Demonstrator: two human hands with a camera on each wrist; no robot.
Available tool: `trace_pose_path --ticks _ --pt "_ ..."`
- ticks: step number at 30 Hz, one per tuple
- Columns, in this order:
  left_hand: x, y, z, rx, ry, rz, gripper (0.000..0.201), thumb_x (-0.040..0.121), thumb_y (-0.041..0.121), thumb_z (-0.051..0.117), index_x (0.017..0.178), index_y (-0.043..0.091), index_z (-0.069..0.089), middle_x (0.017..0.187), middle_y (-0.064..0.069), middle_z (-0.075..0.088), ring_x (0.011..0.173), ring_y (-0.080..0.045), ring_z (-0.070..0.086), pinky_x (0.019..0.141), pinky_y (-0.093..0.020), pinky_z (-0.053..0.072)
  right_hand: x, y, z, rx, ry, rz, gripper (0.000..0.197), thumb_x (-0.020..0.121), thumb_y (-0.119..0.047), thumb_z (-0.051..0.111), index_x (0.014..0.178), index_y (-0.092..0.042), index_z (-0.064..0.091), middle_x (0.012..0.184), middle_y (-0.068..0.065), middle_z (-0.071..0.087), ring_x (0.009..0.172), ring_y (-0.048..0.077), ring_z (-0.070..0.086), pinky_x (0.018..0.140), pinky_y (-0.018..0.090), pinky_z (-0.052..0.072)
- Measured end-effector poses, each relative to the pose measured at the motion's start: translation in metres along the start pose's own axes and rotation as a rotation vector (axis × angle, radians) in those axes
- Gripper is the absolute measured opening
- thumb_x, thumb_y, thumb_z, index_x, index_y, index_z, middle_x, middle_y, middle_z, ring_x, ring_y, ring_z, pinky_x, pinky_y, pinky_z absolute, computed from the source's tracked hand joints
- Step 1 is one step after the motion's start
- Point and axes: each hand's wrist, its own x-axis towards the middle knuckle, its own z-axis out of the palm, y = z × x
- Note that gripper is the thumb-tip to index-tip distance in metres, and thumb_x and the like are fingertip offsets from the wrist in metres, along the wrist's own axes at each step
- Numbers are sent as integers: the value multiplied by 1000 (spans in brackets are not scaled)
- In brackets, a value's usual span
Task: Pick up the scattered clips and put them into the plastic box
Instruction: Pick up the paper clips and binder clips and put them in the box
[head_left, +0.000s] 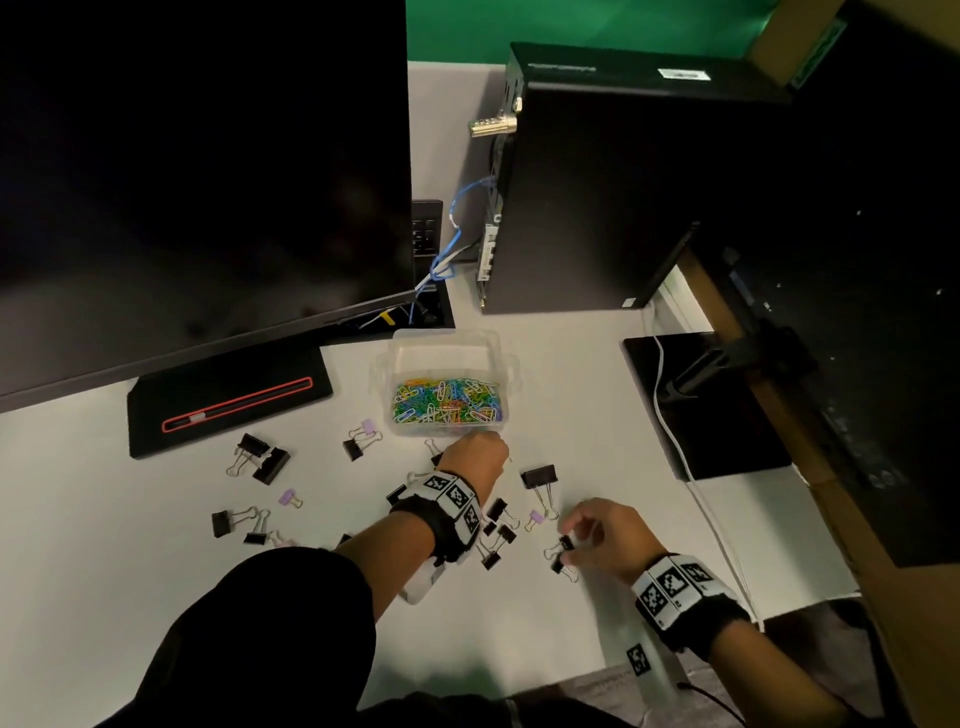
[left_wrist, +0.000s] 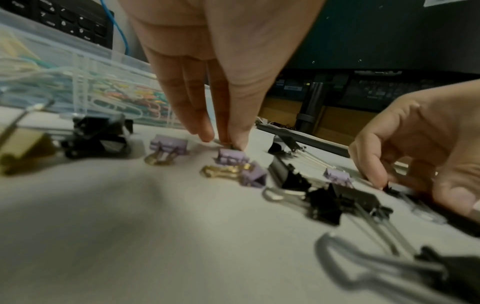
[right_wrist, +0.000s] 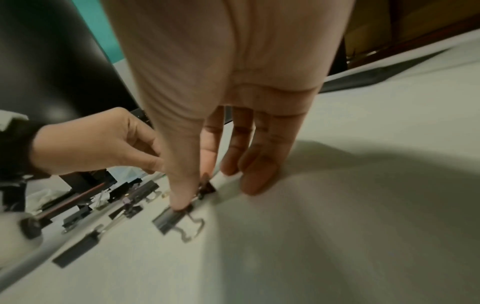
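A clear plastic box (head_left: 448, 339) with coloured paper clips in it stands mid-table. Several black and purple binder clips lie in front of it. My left hand (head_left: 497, 453) is just before the box's front wall; in the left wrist view its thumb and forefinger (left_wrist: 230, 142) pinch the wire handle of a small purple binder clip (left_wrist: 231, 158), beside another purple clip (left_wrist: 253, 174). My right hand (head_left: 567, 552) is nearer me and to the right. Its thumb and forefinger pinch a small black binder clip (right_wrist: 207, 187), with a second black clip (right_wrist: 171, 220) lying under the thumb.
A large dark monitor (head_left: 208, 182) and its base (head_left: 228, 400) fill the left back. A black computer tower (head_left: 623, 182) stands behind the box. To the right are a second stand base (head_left: 701, 410) and a white cable (head_left: 675, 441). The table's front edge (head_left: 519, 691) is close.
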Motion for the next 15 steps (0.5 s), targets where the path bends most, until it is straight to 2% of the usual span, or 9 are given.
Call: trace_pose_path --ticks 2,5,7,10,13,15 --pt "1 1 -1 -31 2 3 26 90 -3 45 111 -1 60 115 -18 59 106 -32 58 88 -37 49 4 -3 6 15 19 -16 32 64 -16 81 69 -38 59 83 3 64 70 9 56 65 12 44" --pt "-1 2 -2 -107 8 -10 29 88 -6 44 113 1 56 116 -19 57 104 -33 58 86 -37 48 10 -10 11 21 53 -34 29 67 -19 80 68 -36 56 82 -2 60 71 10 55 69 20 46" --pt "-3 1 -3 -128 3 -24 28 89 -4 45 115 1 53 117 -19 55 106 -34 56 86 -37 47 14 -14 11 5 131 -59 25 67 -28 80 71 -31 55 79 -3 56 67 7 50 65 21 43" --pt "-4 -1 -4 -147 -44 -56 30 89 2 50 118 0 50 122 -19 54 111 -33 54 89 -37 46 21 -20 5 4 247 -40 39 62 -36 82 85 -22 55 80 -4 49 67 6 45 59 18 35" --pt "-5 -3 -5 -183 -104 -98 32 88 6 54 119 0 50 125 -18 52 114 -32 53 93 -37 47 28 -28 3 3 215 -12 56 63 -33 81 109 -20 52 94 -2 47 84 12 49 70 22 37" --pt "-6 -3 -4 -195 -130 -101 32 87 6 54 119 0 50 126 -18 51 116 -32 52 95 -38 47 32 -32 7 -29 167 15 60 67 -31 79 117 -20 49 101 -1 46 92 14 49 78 24 37"
